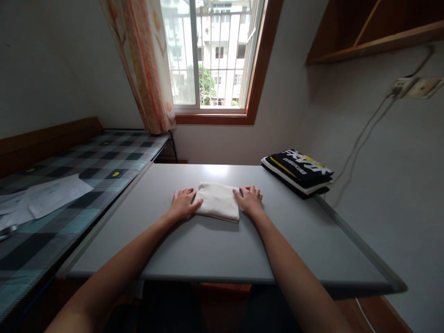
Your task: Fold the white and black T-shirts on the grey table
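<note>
Left hand [185, 203]: fingers spread, palm down, thumb on the left edge of the folded white cloth [219, 201]; not clenched. Right hand [249, 200]: likewise spread, thumb at the cloth's upper right corner. Cloth lies flat on the grey-white table [215, 249], between the hands. Folded stack of dark, white and yellow fabric [297, 172]: table's far right corner. Left of table: checked bed [135, 148] with papers [52, 196].
</note>
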The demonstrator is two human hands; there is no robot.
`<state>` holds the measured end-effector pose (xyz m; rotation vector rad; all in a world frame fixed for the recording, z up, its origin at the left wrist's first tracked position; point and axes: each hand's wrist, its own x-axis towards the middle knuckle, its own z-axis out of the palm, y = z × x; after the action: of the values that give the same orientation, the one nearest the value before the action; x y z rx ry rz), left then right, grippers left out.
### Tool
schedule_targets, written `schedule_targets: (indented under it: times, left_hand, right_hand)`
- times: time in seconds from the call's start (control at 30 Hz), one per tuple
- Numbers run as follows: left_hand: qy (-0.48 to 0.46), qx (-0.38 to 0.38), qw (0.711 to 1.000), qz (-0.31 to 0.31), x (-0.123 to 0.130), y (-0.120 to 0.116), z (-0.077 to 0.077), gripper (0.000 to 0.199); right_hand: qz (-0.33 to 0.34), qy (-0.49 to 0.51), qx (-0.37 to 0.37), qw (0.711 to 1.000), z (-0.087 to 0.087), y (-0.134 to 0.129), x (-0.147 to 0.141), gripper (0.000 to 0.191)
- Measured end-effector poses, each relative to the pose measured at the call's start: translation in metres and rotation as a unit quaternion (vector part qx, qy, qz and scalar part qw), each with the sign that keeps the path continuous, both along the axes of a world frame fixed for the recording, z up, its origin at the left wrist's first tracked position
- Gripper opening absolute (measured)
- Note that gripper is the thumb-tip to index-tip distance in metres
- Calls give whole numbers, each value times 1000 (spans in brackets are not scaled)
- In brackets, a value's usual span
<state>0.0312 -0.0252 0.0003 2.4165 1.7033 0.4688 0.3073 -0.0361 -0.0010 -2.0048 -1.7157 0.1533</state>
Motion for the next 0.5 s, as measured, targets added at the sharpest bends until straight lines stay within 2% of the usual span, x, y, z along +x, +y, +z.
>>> schedule_targets:
  times: [0.13,0.23,0.37,0.5]
  left_hand:
    - [-15,-7,1000,-7,1,3,-4,46]
    - [-28,-10,1000,-4,1,5,-7,44]
    - [-43,-15,999,-14,2,7,-8,39]
    - [-65,-27,997,-29,3,7,-8,39]
  right_hand:
    - [14,-14,-5,1000,-3,1,-5,45]
    - [19,15,17,1000,-7,5,-8,36]
    - [51,123,55,990,-11,11,-8,26]
    - [108,266,83,954,-11,12,-9,32]
